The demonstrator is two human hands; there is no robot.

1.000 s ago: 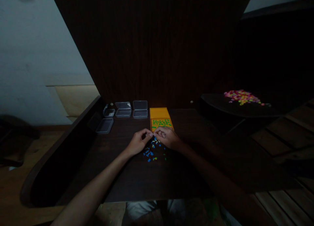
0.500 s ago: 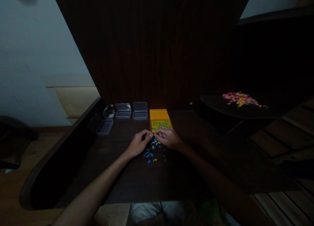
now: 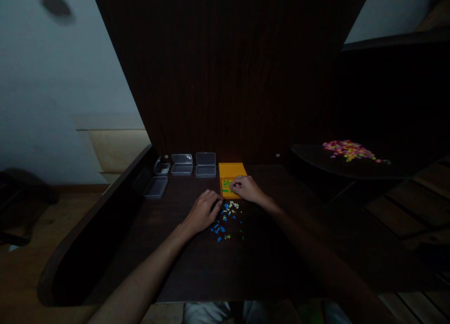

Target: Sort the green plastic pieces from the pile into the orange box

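Head view shows two bare hands close together at the middle of a dark brown wooden tabletop [image 3: 197, 272]; the right hand [image 3: 248, 189] reaches over the right part of an open, yellow, rectangular box [image 3: 232, 169], its fingers curled in together and their tips low over the tray; whether they pinch a piece I cannot tell; the left hand [image 3: 204, 212] rests by the box's near left corner, thumb and fingers curved towards each other; the tips are too small and dim to tell whether they meet or hold anything.

Small green plastic pieces [image 3: 225, 190] lie spread in the box's near half, partly hidden by the right hand; just in front of the box, on the tabletop, lie little cream-coloured pieces [image 3: 232, 205], and nearer the person, tiny blue plastic pieces [image 3: 218, 229] with a few yellow and green bits among them.

Left of the box stand open, clear plastic rectangular cases [image 3: 206, 171]; well to the right, a heap of small pink, red and yellow pieces [image 3: 349, 150] lies on a dark, curved-edged shelf [image 3: 316, 157].
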